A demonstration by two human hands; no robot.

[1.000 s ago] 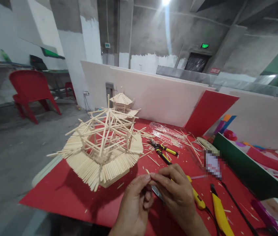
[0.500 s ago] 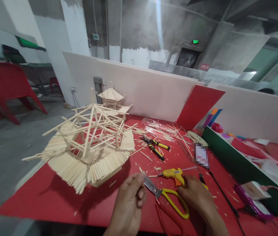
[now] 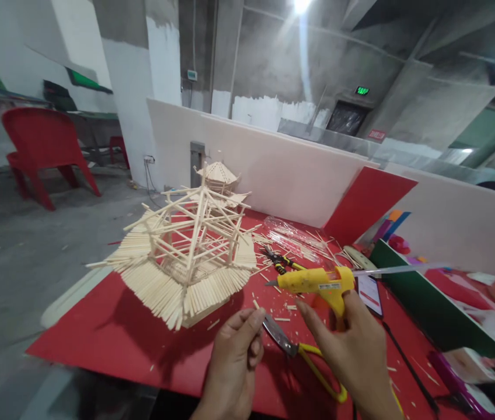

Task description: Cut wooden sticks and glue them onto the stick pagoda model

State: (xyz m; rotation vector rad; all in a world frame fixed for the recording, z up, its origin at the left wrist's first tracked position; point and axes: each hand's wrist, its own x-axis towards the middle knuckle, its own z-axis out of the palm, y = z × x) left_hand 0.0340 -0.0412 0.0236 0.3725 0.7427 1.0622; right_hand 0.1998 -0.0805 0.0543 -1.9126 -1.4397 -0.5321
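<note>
My left hand [image 3: 234, 359] is closed in a pinch on a short wooden stick [image 3: 255, 304], whose tip sticks up past thumb and forefinger. A yellow hot glue gun [image 3: 313, 281] is in my right hand [image 3: 356, 350], raised above the table with its nozzle pointing left and a clear glue stick out of its back. Between the hands lie pliers [image 3: 280, 336] with wide metal jaws and a yellow handle, partly hidden by my right hand. To the left stands a pavilion model [image 3: 219, 296] of wooden sticks, its upper roof an open frame.
Behind it is a smaller finished-looking stick pavilion [image 3: 218, 173]. Wire strippers [image 3: 280, 259], loose sticks in plastic [image 3: 293, 236] and a phone [image 3: 369, 296] lie on the red tabletop [image 3: 111, 350]. A green divider [image 3: 426, 297] runs along the right; a white board [image 3: 274, 169] closes the back.
My right hand has lifted the glue gun off the table and holds it up. My left hand keeps its pinch on the stick. The view has shifted a little left.
</note>
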